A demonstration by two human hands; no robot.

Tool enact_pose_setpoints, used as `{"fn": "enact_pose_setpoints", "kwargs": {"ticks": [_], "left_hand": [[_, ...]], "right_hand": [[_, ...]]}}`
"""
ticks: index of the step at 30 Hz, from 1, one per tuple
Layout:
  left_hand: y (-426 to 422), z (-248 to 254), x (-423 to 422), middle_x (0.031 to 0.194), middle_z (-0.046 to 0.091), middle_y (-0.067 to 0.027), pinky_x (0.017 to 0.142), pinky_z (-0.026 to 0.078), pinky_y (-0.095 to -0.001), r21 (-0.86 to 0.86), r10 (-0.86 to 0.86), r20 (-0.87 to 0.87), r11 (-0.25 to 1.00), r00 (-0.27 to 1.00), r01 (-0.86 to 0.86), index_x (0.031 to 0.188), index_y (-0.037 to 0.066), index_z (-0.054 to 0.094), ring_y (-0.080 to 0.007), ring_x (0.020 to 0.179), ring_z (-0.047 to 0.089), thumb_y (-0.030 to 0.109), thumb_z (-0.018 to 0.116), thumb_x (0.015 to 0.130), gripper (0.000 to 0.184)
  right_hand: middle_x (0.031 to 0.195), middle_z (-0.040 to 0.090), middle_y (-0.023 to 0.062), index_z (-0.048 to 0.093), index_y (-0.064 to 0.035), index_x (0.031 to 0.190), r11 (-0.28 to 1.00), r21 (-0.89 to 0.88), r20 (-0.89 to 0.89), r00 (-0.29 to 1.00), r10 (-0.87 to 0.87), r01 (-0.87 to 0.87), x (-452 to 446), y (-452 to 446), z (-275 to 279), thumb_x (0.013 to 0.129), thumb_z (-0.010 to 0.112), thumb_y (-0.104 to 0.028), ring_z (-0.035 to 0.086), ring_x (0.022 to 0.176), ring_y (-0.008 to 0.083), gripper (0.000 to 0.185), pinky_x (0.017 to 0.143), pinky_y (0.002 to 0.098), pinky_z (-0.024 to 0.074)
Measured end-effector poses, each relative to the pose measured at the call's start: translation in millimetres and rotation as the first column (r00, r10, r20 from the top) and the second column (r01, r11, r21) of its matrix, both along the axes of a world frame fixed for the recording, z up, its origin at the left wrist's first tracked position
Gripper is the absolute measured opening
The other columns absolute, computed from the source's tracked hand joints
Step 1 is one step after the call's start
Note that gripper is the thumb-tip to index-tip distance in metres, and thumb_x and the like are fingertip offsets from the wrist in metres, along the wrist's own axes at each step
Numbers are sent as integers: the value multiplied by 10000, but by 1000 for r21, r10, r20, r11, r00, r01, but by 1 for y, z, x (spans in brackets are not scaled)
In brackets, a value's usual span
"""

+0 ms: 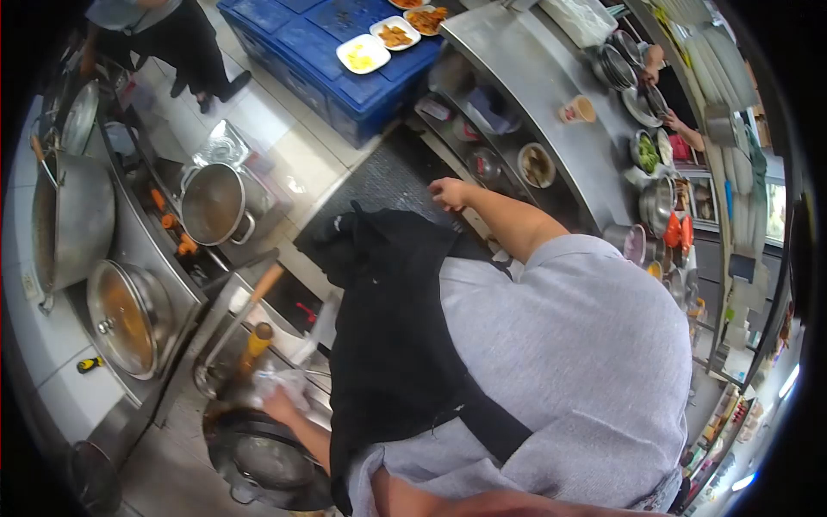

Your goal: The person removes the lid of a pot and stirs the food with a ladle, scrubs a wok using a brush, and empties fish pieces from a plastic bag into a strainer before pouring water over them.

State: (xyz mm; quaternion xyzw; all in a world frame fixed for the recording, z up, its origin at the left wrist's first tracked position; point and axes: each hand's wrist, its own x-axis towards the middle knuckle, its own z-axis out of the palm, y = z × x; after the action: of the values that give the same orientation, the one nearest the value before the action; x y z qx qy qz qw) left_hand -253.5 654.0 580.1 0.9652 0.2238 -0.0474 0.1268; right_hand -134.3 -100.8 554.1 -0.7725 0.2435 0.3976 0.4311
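Observation:
My left hand [280, 403] is closed around a crumpled, whitish, partly see-through piece of cloth or plastic [291, 384], by the rim of a dark wok [267, 461]. Its fingers are partly hidden and blurred. Near it, a tool with a yellow-brown handle [258, 339] and another with a wooden handle [268, 280] lean up from the stove. My right hand [448, 195] hangs out to the side beside the steel counter's lower shelves, fingers loosely bent and slightly apart. It appears to hold nothing.
Large pots [214, 204] and a glass-lidded pan [127, 317] line the stove side. White plates of food [363, 54] sit on a blue chest [301, 65]. Behind the steel counter [517, 60], another person's hands [680, 127] handle pans. A second person [177, 43] stands beyond.

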Motion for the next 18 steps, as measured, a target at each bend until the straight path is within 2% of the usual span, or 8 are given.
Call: {"fn": "enact_pose_setpoints", "kwargs": {"ticks": [2, 3, 5, 9, 11, 13, 15, 18], "left_hand": [[-25, 52, 18, 870, 678, -258, 764, 504, -475, 39, 105, -109, 994, 988, -101, 878, -89, 671, -403, 798, 650, 358, 699, 801, 455], [-16, 43, 13, 844, 683, -244, 725, 516, -458, -55, 277, 29, 960, 960, -276, 882, -101, 668, -357, 751, 663, 332, 714, 789, 446], [-46, 83, 16, 823, 683, -229, 701, 526, -434, -223, 463, 107, 874, 880, -432, 872, -115, 662, -324, 719, 667, 257, 720, 770, 390], [-66, 125, 12, 828, 681, -208, 679, 533, -400, -244, 505, 162, 853, 848, -461, 882, -121, 655, -296, 710, 659, 167, 704, 755, 319], [-61, 137, 11, 836, 675, -190, 657, 534, -376, -398, 526, 281, 825, 803, -401, 884, -126, 644, -271, 698, 648, 115, 701, 742, 286], [-83, 175, 20, 845, 671, -166, 649, 535, -360, -402, 539, 281, 817, 794, -413, 890, -136, 631, -240, 710, 640, 84, 688, 756, 263], [-95, 200, 31, 862, 671, -154, 654, 538, -358, -456, 481, 416, 845, 772, -280, 898, -134, 628, -224, 725, 641, 64, 669, 776, 236], [-139, 238, 71, 839, 660, -109, 626, 518, -323, -533, 468, 435, 822, 769, -199, 906, -99, 641, -183, 716, 621, 80, 686, 817, 205]], "right_hand": [[940, 669, 111, 495, -129, 1358, 993, -90, -143, 988, 63, -77, -48, -32, 10, 852, 584, -149, 641, 621, 174, 514, 495, 330, 513], [960, 671, 113, 494, -140, 1360, 981, -139, -228, 969, 99, -133, -73, -41, 21, 855, 578, -149, 642, 615, 174, 512, 499, 343, 520], [973, 672, 111, 495, -152, 1360, 984, -161, -282, 959, 28, -76, -110, -62, 25, 858, 572, -151, 645, 618, 175, 508, 502, 349, 523], [997, 674, 106, 484, -175, 1371, 975, -179, -292, 939, -181, 132, -155, -82, 14, 865, 556, -153, 656, 638, 181, 511, 526, 362, 532], [1007, 675, 99, 474, -180, 1380, 978, -160, -299, 937, -180, 136, -157, -85, 3, 864, 550, -142, 657, 639, 178, 522, 544, 364, 535], [986, 675, 80, 469, -183, 1383, 984, -123, -282, 946, -160, 130, -152, -86, -6, 861, 549, -139, 653, 646, 164, 530, 549, 356, 533], [964, 673, 72, 470, -179, 1382, 983, -84, -259, 949, -179, 163, -145, -86, -14, 869, 556, -154, 654, 655, 158, 521, 549, 349, 534], [912, 668, 61, 487, -152, 1366, 967, -19, -202, 946, -254, 255, -144, -94, -26, 892, 581, -207, 651, 657, 147, 486, 524, 334, 534]]}}
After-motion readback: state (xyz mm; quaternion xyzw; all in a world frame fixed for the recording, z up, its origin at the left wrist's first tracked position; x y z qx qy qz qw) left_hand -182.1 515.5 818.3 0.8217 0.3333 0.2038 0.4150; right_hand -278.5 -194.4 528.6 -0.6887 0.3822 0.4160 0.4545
